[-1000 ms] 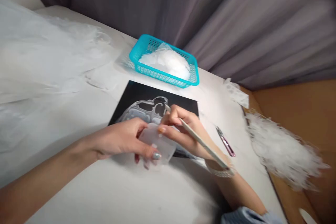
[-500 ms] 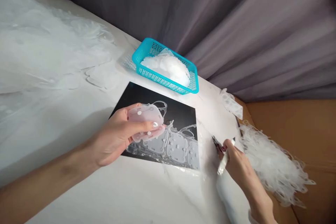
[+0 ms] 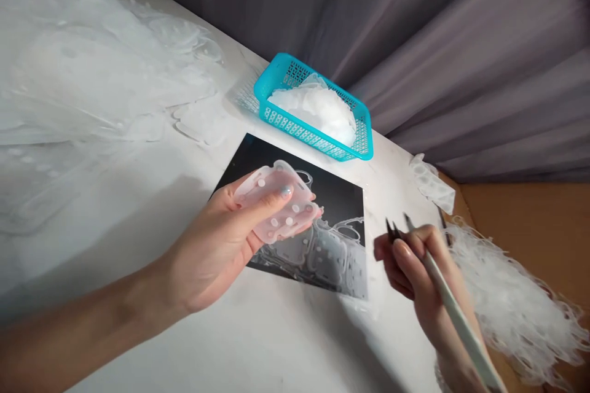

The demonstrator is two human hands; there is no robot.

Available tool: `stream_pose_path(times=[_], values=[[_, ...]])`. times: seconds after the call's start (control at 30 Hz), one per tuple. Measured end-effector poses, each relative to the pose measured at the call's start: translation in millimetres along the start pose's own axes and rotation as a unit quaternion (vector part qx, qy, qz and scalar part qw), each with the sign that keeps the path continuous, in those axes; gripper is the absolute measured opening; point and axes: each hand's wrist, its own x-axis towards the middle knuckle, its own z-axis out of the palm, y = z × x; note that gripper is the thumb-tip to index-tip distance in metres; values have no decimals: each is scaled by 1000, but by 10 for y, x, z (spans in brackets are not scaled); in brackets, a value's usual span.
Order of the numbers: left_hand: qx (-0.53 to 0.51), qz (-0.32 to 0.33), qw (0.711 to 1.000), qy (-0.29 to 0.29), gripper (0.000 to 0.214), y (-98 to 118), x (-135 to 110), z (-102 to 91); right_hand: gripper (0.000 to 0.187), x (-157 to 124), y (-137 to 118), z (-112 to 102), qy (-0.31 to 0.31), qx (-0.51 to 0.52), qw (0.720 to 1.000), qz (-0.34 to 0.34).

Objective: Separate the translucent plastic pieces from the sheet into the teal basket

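Observation:
My left hand (image 3: 216, 239) is closed on a translucent, rounded silicone-like pad (image 3: 276, 212) with small round holes and slots, the thumb lying across its face. It holds the pad over a black board (image 3: 338, 196). On the board's near part lie similar translucent pieces (image 3: 327, 255) with thin loops of trim. To the right of the board, my right hand (image 3: 415, 270) is raised and closed around dark-tipped tweezers (image 3: 391, 232) and a slim tool with a long pale handle (image 3: 456, 313). The kind of that slim tool is unclear.
A blue perforated basket (image 3: 304, 129) behind the board holds a heap of white translucent pieces (image 3: 322, 107). Large translucent sheets (image 3: 92, 73) are piled at left. Stringy clear scraps (image 3: 520, 301) and a small clear strip (image 3: 433, 184) lie at right. A grey curtain (image 3: 369, 24) hangs behind.
My left hand has tilted the pad, turning its face more into view. My right hand has risen and turned, so its tools point up and away. The whole view has shifted slightly.

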Motion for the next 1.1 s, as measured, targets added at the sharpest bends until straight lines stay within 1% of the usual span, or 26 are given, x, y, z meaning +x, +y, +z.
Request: stream_pose_path(times=[0.07,0.13,0.2,0.3,0.33,0.4,0.53,0.6,0.67,0.77,0.83,0.87,0.93,1.1], values=[[5,13,1000,10,4,-6,-28,24,31,44,-337,234,-45,91,995,1],[9,21,999,39,8,-2,-56,47,33,102,-581,403,-78,151,985,-10],[7,28,997,75,13,10,-79,65,33,151,-711,497,-114,185,976,-20],[3,37,994,107,11,35,-96,82,32,180,-748,576,-159,221,962,-14],[4,40,993,112,10,42,-98,85,32,179,-742,607,-162,237,958,-11],[11,44,992,116,8,47,-101,90,32,171,-734,688,-140,275,951,-19],[37,34,993,104,7,12,-115,96,38,175,-762,845,-50,325,943,-43],[51,25,994,98,8,0,-118,84,43,198,-769,870,-23,330,943,-34],[73,19,994,83,12,30,-103,50,46,223,-756,853,-14,331,943,-28],[131,12,991,18,23,169,-37,-39,48,248,-722,782,-10,328,944,-18],[176,-16,984,-28,29,275,17,-97,49,254,-711,733,-13,319,948,-9],[196,-34,979,-41,29,313,40,-119,49,254,-711,714,-17,313,949,-6],[226,-65,971,-40,28,345,69,-143,48,248,-726,692,-30,303,953,-5],[259,-134,956,19,30,297,61,-115,44,219,-793,699,-86,275,957,6]])
